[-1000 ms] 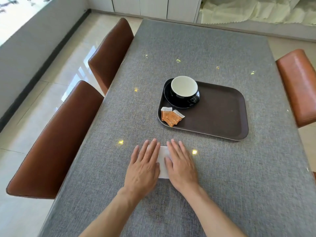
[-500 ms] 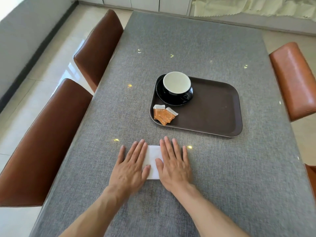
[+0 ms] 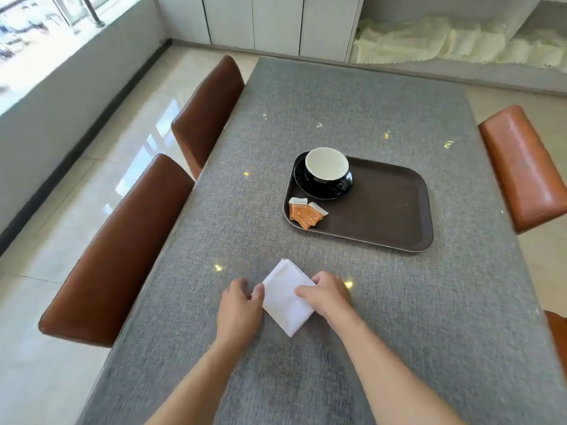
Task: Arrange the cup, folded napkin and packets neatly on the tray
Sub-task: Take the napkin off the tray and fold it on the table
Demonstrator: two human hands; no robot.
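Head view, hands (image 3: 283,302) gripping folded napkin (image 3: 287,297), packets (image 3: 305,212) print unreadable

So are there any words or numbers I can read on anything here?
Orange packets on the tray: there is small print, too tiny and blurred to read.
Cup, napkin, table: no words, numbers or signs show.
Nothing here can be read.

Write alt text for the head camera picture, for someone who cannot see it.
Two hands, left and right, hold the edges of a folded white napkin on a grey table. Beyond it, a brown tray carries a black cup on a saucer and orange packets at its left end.
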